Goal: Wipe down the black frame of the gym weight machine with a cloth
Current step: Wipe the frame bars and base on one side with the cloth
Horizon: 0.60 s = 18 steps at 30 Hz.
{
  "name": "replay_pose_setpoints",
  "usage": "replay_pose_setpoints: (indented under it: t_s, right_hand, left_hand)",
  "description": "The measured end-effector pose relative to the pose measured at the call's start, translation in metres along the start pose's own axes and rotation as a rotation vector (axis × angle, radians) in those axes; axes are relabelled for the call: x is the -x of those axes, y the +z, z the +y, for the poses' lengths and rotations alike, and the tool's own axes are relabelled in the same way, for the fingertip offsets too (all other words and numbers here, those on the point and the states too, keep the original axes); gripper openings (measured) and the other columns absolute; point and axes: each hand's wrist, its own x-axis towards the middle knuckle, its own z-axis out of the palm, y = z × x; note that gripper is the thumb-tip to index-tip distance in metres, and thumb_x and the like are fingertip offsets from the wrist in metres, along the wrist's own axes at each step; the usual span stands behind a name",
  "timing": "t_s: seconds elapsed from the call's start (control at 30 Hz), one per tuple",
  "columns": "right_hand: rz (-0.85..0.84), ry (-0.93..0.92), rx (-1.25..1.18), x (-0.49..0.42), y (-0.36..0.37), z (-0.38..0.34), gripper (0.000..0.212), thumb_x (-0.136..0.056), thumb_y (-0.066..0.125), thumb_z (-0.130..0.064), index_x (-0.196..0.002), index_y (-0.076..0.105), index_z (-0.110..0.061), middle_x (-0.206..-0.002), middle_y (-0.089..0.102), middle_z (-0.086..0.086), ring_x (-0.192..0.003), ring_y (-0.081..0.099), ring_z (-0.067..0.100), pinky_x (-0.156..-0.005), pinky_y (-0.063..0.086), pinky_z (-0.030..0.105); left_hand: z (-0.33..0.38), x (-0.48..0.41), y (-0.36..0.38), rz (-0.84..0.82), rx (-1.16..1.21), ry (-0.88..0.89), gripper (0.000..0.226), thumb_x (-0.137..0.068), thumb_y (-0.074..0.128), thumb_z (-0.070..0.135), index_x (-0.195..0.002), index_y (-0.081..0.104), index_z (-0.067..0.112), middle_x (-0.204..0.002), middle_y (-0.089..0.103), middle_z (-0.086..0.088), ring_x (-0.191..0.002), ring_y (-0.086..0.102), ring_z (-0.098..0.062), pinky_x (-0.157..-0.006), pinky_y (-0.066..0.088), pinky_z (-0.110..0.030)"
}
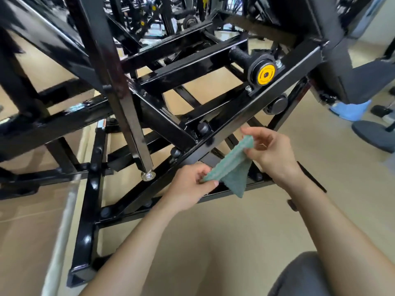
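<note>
A person's two bare forearms reach forward from the lower edge of the view, beside a dark grey rounded shape (303, 274) that could be a knee or a pad. The left hand (188, 186) pinches the lower corner of a small green cloth (232, 170), its fingers (201, 169) curled narrowly around the fabric. The right hand (273, 154), higher and to the right, pinches the upper corner, so the cloth is stretched on a slant between them with one loose flap hanging down. The cloth appears to be held in the air, not yet against any metal. Just beyond the fingers runs a glossy bar of the black frame (235, 122). Its long axis slants from below and left of the fingers up to the right, almost parallel to the stretched cloth. Both hands are close to it, the right hand nearest its middle stretch, so a short push forward should bring cloth onto bar. Further up and right of the fingers, a yellow cap (266, 74) marks a pivot on that same bar. Beyond it, more black bars cross above a beige floor (213, 231).
</note>
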Motion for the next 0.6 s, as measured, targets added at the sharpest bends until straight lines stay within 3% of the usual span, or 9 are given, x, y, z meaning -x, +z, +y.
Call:
replay_pose_setpoints:
  t_s: [0.13,0.23,0.3,0.4,0.47,0.53,0.6]
  right_hand:
    - [0.051,0.043,0.159,-0.012,0.0,0.019,0.013,-0.085,0.078,-0.01,-0.098,0.077,-0.015,-0.087,0.072,0.005,-0.077,0.066,0.022,-0.075,0.058,0.038]
    - [0.151,0.122,0.107,-0.023,0.005,0.033,0.005,-0.087,0.077,-0.016,-0.085,0.077,-0.02,-0.078,0.071,-0.002,-0.069,0.063,0.01,-0.069,0.055,0.032]
    - [0.212,0.203,-0.006,-0.031,0.01,0.042,0.005,-0.086,0.077,-0.019,-0.081,0.077,-0.022,-0.078,0.072,-0.003,-0.069,0.062,0.01,-0.067,0.055,0.032]
    - [0.305,0.327,-0.25,-0.041,0.021,0.048,0.012,-0.085,0.079,-0.017,-0.075,0.076,-0.022,-0.06,0.064,-0.012,-0.052,0.053,0.004,-0.057,0.049,0.026]
    - [0.356,0.407,-0.401,-0.047,0.027,0.046,0.015,-0.087,0.076,-0.015,-0.074,0.074,-0.022,-0.053,0.062,-0.013,-0.043,0.052,0.001,-0.048,0.046,0.021]
    - [0.386,0.445,-0.645,-0.052,0.034,0.041,0.012,-0.091,0.072,-0.013,-0.081,0.073,-0.017,-0.064,0.071,0.0,-0.05,0.061,0.005,-0.05,0.05,0.02]
    - [0.368,0.417,-0.851,-0.053,0.038,0.034,0.005,-0.094,0.069,-0.014,-0.098,0.072,-0.013,-0.087,0.076,0.01,-0.07,0.072,0.013,-0.061,0.057,0.024]
  left_hand:
    - [0.0,-0.002,-0.006,0.067,-0.001,-0.019,0.008,-0.088,0.074,0.019,-0.084,0.071,0.025,-0.084,0.076,0.0,-0.079,0.07,-0.021,-0.08,0.055,-0.048]
    - [0.01,-0.013,-0.007,0.187,-0.119,0.044,0.01,-0.089,0.075,0.025,-0.082,0.073,0.032,-0.08,0.072,0.012,-0.069,0.062,-0.002,-0.066,0.048,-0.019]
    - [0.024,-0.026,-0.009,0.304,-0.178,0.093,0.015,-0.087,0.077,0.028,-0.077,0.073,0.039,-0.079,0.07,0.011,-0.063,0.055,0.003,-0.06,0.039,-0.011]
    - [0.051,-0.053,-0.015,0.442,-0.317,0.191,0.016,-0.085,0.077,0.035,-0.078,0.07,0.047,-0.072,0.06,0.006,-0.063,0.049,-0.002,-0.059,0.036,-0.014]
    - [0.068,-0.073,-0.017,0.48,-0.349,0.24,0.006,-0.087,0.072,0.038,-0.081,0.075,0.041,-0.062,0.055,0.004,-0.058,0.047,-0.005,-0.056,0.037,-0.019]
    - [0.081,-0.092,-0.017,0.534,-0.307,0.252,0.007,-0.089,0.07,0.037,-0.085,0.076,0.037,-0.061,0.062,0.004,-0.055,0.056,-0.005,-0.06,0.051,-0.029]
    - [0.09,-0.109,-0.012,0.574,-0.208,0.239,0.005,-0.092,0.07,0.032,-0.09,0.074,0.033,-0.069,0.07,0.009,-0.064,0.068,-0.005,-0.068,0.061,-0.038]
